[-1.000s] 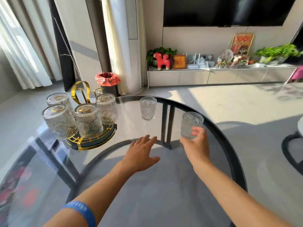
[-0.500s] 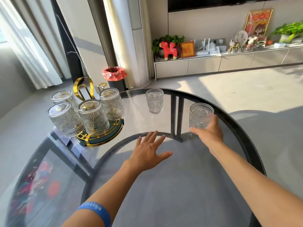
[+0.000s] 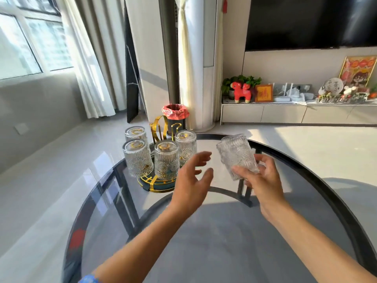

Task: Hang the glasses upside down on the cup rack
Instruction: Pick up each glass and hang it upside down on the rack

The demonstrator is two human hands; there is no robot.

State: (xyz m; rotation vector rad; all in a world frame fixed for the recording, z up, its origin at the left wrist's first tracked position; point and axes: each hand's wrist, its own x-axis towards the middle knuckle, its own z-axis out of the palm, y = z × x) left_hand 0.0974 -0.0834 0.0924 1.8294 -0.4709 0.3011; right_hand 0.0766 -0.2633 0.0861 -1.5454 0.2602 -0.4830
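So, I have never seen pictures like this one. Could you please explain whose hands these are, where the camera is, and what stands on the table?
There is no machine here. The camera sits on a person's head and looks forward and down, so you see that person's own two arms. The right hand holds a patterned glass in the air, tilted with its bottom up. The left hand is open and empty, close beside it. On the round glass table stands a gold cup rack on a dark base. Four glasses already hang on it upside down. Behind the held glass another glass seems to stand, mostly hidden.
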